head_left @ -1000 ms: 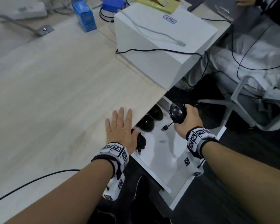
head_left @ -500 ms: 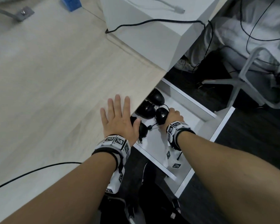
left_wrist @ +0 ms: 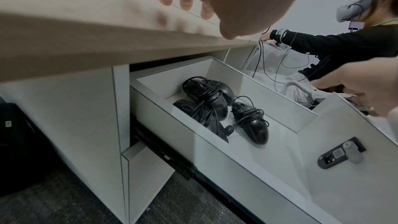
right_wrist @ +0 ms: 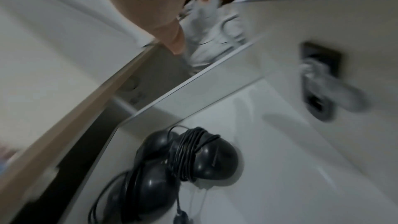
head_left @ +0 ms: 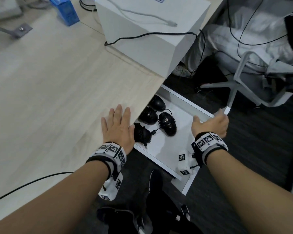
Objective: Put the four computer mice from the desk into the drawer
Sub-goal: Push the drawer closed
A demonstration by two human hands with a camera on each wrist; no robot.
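Observation:
Four black corded mice lie in the open white drawer (head_left: 184,105): two sit partly under the desk edge (head_left: 157,103) (head_left: 148,115), one with its cord wound round it (head_left: 167,124) lies further out, and one (head_left: 141,134) is beside my left thumb. My left hand (head_left: 117,127) rests flat and open on the wooden desk (head_left: 57,98) at its edge. My right hand (head_left: 210,125) is at the far corner of the drawer front (left_wrist: 323,134), fingers hooked over its top edge, thumb held apart. The right wrist view is blurred.
A white box (head_left: 150,31) with cables stands on the desk behind the drawer, a blue carton (head_left: 66,12) further back. A black cable (head_left: 32,181) crosses the near desk. A chair base (head_left: 235,81) stands right of the drawer. Another person (left_wrist: 344,43) works beyond.
My right hand set the fourth mouse down in the drawer, let it go and moved right to the drawer front's top edge. The left hand stayed flat on the desk.

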